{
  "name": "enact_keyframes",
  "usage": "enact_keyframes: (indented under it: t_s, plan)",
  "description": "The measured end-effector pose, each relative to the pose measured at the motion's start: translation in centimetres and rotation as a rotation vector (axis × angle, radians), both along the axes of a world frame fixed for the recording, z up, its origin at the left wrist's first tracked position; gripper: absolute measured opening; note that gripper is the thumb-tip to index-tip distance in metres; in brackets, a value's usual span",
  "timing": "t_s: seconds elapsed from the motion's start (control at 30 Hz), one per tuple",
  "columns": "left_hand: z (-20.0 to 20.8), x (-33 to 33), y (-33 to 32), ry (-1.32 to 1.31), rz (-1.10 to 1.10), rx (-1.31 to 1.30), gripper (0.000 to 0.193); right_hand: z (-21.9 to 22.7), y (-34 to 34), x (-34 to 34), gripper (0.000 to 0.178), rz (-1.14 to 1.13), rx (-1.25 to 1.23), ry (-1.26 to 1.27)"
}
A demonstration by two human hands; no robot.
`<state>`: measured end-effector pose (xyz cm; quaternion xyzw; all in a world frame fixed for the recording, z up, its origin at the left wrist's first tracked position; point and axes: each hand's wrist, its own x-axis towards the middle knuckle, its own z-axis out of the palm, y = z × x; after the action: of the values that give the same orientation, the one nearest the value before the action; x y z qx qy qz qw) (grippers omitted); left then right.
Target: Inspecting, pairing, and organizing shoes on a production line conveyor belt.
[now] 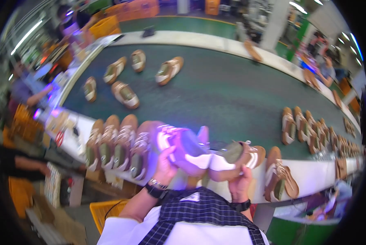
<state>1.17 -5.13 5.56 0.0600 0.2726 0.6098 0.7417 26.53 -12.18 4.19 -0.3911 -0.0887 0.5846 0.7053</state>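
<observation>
In front of my chest I hold a pair of brown, white and olive sneakers, heel to heel. My left hand [165, 166] is closed on the side of the left sneaker [191, 157], which is lit purple and points left. Closed on the right sneaker [228, 163], pointing right, is my right hand [241, 183]. Several matching sneakers [121, 143] stand side by side on the white ledge, left of my left hand. To the right of my right hand stands another sneaker [274, 173], and a tan sole-shaped piece [290, 183] leans beside it.
Beyond the ledge runs a wide green conveyor belt [215, 94]. Scattered sneakers [126, 96] lie at its far left, and rows of them [289, 126] stand at the right. A yellow crate [103, 212] sits below the ledge. People work on the left [23, 92] and far right [328, 69].
</observation>
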Motion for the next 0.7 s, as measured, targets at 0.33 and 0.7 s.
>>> enact_keyframes:
  t_s: [0.33,0.7]
  plan:
    - [-8.0,-5.2,-2.5,-0.408,-0.280,-0.154,0.052,-0.5,-1.6,-0.9,0.062,0.213,-0.154,0.027]
    - [-10.1,-5.4,-4.1,-0.336,-0.181,-0.198,0.046,-0.9,-2.3,-0.6,0.065,0.303,-0.181,0.092]
